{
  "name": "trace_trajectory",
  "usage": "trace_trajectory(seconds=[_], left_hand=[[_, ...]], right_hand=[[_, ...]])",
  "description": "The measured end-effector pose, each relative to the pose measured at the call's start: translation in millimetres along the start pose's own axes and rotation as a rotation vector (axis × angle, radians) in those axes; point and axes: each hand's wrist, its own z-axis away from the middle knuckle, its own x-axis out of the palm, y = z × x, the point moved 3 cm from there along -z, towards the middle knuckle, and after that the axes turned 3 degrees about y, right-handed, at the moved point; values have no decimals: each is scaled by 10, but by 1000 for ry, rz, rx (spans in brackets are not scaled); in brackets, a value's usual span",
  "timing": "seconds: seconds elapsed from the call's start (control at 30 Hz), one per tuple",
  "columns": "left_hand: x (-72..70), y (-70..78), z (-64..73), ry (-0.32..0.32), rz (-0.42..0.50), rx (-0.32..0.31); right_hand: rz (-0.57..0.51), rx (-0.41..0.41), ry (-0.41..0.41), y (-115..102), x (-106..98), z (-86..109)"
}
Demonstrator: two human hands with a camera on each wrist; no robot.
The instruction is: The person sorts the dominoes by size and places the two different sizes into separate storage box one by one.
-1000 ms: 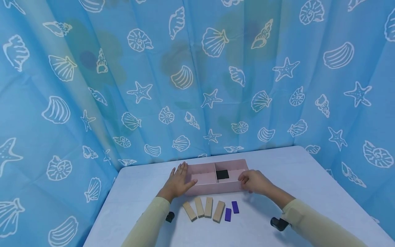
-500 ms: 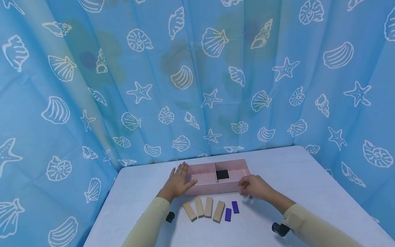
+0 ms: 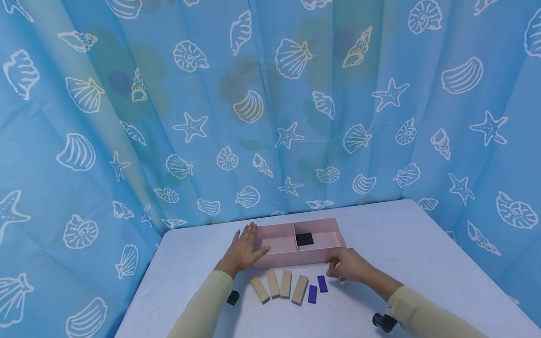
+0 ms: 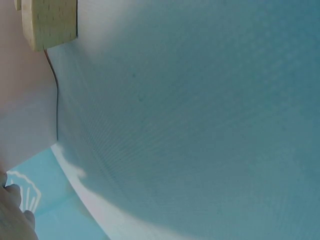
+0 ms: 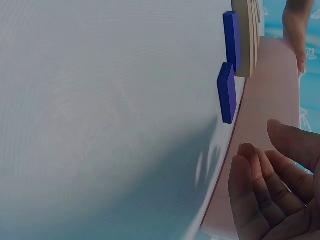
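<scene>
A pink box [image 3: 291, 258] with a divider stands on the table, a flat black piece [image 3: 305, 239] in its right compartment. My left hand [image 3: 242, 251] rests at the box's left end, fingers stretched along it and thumb over the front rim. Just in front of the box's right front corner hovers my right hand [image 3: 348, 265]. In the right wrist view its fingers [image 5: 245, 195] are loosely bent, apart from the thumb, with nothing between them. The nearest thing to it is a purple block [image 3: 322, 283]; a second purple block [image 3: 312, 294] lies to that one's left.
Several pale wooden blocks [image 3: 285, 284] lie in a fanned row before the box, left of the purple ones. A white cloth covers the table [image 3: 422, 263]. Behind hangs a blue curtain [image 3: 270, 164] printed with shells.
My right hand has come off the box's right front corner and moved toward the near side, close to the purple blocks. The left hand and the box have stayed in place.
</scene>
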Motion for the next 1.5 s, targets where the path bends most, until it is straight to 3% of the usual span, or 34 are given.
trace_trajectory(seconds=[0.4,0.67,0.9,1.17,1.5], left_hand=[[-2,-24,-12,-14,8,-13],[5,0,31,16,42,13],[55,-20,16,14,-3,-6],[36,-24,-7,26,17,1],[37,-14,4,25,3,9]], right_hand=[[-39,11,-37,8,61,6],[-88,21,-95,59,189,11],[-68,10,-120,56,225,18],[-76,-6,-123,52,232,13],[-6,-24,-124,52,285,30]])
